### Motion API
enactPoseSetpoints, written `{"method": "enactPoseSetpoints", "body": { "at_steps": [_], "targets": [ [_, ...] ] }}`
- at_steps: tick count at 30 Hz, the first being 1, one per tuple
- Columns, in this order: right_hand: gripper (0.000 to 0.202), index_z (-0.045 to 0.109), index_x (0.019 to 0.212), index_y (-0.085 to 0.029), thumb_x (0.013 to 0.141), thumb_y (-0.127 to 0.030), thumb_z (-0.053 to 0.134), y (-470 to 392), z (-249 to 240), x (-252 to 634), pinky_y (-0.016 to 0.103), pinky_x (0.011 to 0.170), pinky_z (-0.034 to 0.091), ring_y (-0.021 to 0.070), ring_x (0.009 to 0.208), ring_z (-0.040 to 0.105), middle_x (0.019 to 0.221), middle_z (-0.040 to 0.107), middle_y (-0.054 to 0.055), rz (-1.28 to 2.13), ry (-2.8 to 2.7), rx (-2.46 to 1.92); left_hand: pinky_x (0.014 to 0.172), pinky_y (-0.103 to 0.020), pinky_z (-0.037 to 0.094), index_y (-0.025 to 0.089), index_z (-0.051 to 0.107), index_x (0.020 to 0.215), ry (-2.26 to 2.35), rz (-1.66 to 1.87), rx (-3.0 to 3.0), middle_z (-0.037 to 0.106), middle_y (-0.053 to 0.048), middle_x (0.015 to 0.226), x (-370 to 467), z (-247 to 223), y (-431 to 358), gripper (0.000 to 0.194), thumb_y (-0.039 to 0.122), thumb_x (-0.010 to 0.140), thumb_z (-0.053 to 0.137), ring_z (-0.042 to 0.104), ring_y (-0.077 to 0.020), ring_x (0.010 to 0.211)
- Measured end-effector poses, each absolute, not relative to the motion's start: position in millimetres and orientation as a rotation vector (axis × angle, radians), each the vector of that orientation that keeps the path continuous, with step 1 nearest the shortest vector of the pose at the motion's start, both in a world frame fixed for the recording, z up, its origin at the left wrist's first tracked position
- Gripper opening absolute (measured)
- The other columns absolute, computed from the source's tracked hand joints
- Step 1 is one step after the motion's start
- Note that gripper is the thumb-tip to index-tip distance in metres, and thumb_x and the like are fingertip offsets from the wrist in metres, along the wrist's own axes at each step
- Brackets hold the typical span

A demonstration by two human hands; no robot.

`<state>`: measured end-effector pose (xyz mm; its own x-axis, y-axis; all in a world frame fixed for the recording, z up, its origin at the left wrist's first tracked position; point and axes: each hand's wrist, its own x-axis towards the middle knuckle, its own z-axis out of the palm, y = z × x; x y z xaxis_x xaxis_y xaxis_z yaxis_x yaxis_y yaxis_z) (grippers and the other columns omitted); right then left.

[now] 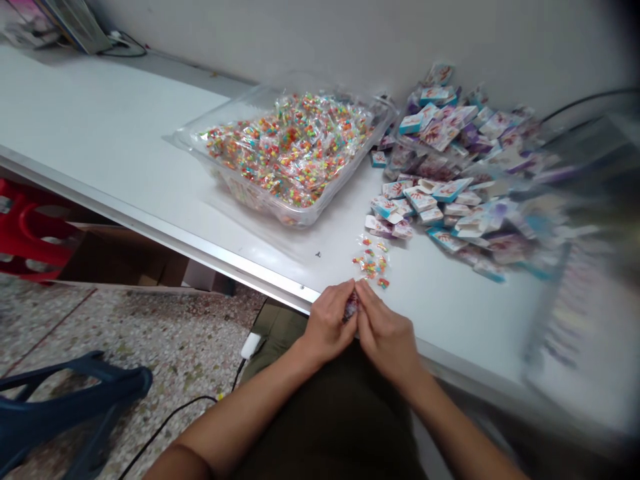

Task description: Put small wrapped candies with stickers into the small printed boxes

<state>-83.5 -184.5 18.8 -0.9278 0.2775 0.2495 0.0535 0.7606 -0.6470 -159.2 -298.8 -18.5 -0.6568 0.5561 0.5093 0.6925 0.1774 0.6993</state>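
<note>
My left hand [330, 320] and my right hand [387, 333] meet at the table's front edge. Their fingers are closed around a small printed box [351, 307], mostly covered by the fingertips. Just beyond the fingertips lie several small clear packets of colourful candies [370, 260] on the white table. Farther back, a heap of small white, blue and purple boxes [445, 193] spreads to the right, some with flaps up. A large clear plastic tub [320, 217] full of similar candy packets stands to the left of the heap.
The white table [125, 153] runs along a wall. A blurred pale container [575, 353] is at the right. On the speckled floor stand a cardboard box [125, 257], a red stool [30, 233] and a dark blue stool [75, 393]. A black cable [170, 417] trails below.
</note>
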Motion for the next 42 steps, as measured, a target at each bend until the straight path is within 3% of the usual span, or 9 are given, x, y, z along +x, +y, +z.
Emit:
{"method": "enactPoseSetpoints", "body": {
  "at_steps": [7, 13, 19, 22, 25, 31, 35, 39, 42],
  "targets": [
    [0.058, 0.037, 0.148, -0.026, 0.093, -0.034, 0.052, -183.1, 9.8, -74.2, 0.041, 0.087, 0.059, 0.0254, 0.108, 0.067, 0.137, 0.057, 0.011, 1.368, -2.495, -0.606, 0.092, -0.039, 0.055, 0.016, 0.044, 0.134, -2.319, -1.511, -1.133, 0.065, -0.015, 0.121, -158.8, -19.7, -302.0, 0.047, 0.025, 0.09, 0.056, 0.064, -0.0234, 0.11],
    [0.044, 0.054, 0.136, -0.019, 0.093, -0.025, 0.048, -184.3, 5.6, -69.9, 0.047, 0.105, 0.047, 0.028, 0.128, 0.053, 0.14, 0.053, 0.014, 0.987, -2.615, -0.229, 0.093, -0.041, 0.055, 0.018, 0.041, 0.137, -2.3, -1.492, -1.182, 0.064, -0.014, 0.123, -155.8, -25.7, -301.7, 0.047, 0.024, 0.091, 0.051, 0.063, -0.0241, 0.113],
    [0.027, 0.069, 0.109, -0.024, 0.088, -0.036, 0.057, -125.0, 57.8, -101.0, 0.042, 0.076, 0.059, 0.025, 0.084, 0.071, 0.1, 0.074, 0.007, 1.272, -2.802, -0.333, 0.098, -0.048, 0.051, 0.019, 0.022, 0.147, -2.368, -1.51, -1.141, 0.054, -0.02, 0.134, -162.3, -20.8, -304.2, 0.079, 0.038, 0.085, 0.066, 0.057, -0.0298, 0.12],
    [0.04, 0.061, 0.123, -0.028, 0.088, -0.048, 0.056, -67.7, 87.5, -137.3, 0.039, 0.073, 0.059, 0.0239, 0.092, 0.069, 0.113, 0.069, 0.006, 1.438, -2.424, -0.377, 0.094, -0.048, 0.052, 0.018, 0.026, 0.145, -2.408, -1.509, -1.007, 0.056, -0.019, 0.13, -167.8, -19.1, -304.4, 0.072, 0.036, 0.087, 0.064, 0.06, -0.0285, 0.115],
    [0.058, 0.041, 0.143, -0.027, 0.09, -0.05, 0.05, -28.5, 89.0, -179.7, 0.042, 0.081, 0.055, 0.0261, 0.108, 0.063, 0.138, 0.055, 0.01, 1.077, -2.353, -0.382, 0.09, -0.045, 0.054, 0.018, 0.034, 0.139, -2.421, -1.486, -0.916, 0.061, -0.016, 0.12, -170.7, -20.9, -301.2, 0.056, 0.03, 0.09, 0.058, 0.064, -0.0252, 0.106],
    [0.037, 0.063, 0.12, -0.012, 0.088, -0.028, 0.052, -32.8, 51.8, -226.0, 0.049, 0.093, 0.041, 0.0357, 0.112, 0.054, 0.118, 0.066, 0.018, -0.084, -3.004, -0.134, 0.085, -0.042, 0.055, 0.016, 0.05, 0.122, -2.462, -1.404, -0.958, 0.064, -0.013, 0.109, -175.8, -19.1, -301.0, 0.031, 0.024, 0.092, 0.052, 0.064, -0.0235, 0.1],
    [0.033, 0.064, 0.117, -0.011, 0.092, -0.02, 0.045, -48.5, 50.7, -202.3, 0.047, 0.094, 0.041, 0.0321, 0.109, 0.057, 0.116, 0.067, 0.018, -0.079, -2.976, -0.048, 0.089, -0.042, 0.053, 0.018, 0.053, 0.12, -2.476, -1.395, -1.001, 0.064, -0.012, 0.11, -191.2, -1.2, -303.4, 0.029, 0.025, 0.093, 0.051, 0.062, -0.023, 0.104],
    [0.033, 0.063, 0.122, -0.018, 0.095, -0.015, 0.045, -80.0, 47.4, -150.0, 0.043, 0.099, 0.046, 0.0243, 0.115, 0.059, 0.121, 0.068, 0.012, 0.301, -2.83, 0.617, 0.104, -0.052, 0.042, 0.013, 0.048, 0.131, -2.486, -1.256, -1.314, 0.048, -0.022, 0.139, -211.4, 28.5, -299.1, 0.057, 0.037, 0.083, 0.065, 0.046, -0.0338, 0.13],
    [0.036, 0.061, 0.127, -0.023, 0.096, -0.014, 0.045, -106.6, 42.9, -114.4, 0.043, 0.098, 0.05, 0.0215, 0.118, 0.06, 0.121, 0.069, 0.009, 0.59, -2.696, 0.796, 0.092, -0.043, 0.051, 0.017, 0.056, 0.124, -2.608, -1.305, -1.735, 0.065, -0.014, 0.121, -217.5, 42.8, -295.7, 0.042, 0.033, 0.085, 0.062, 0.062, -0.028, 0.109]
  ]
}}
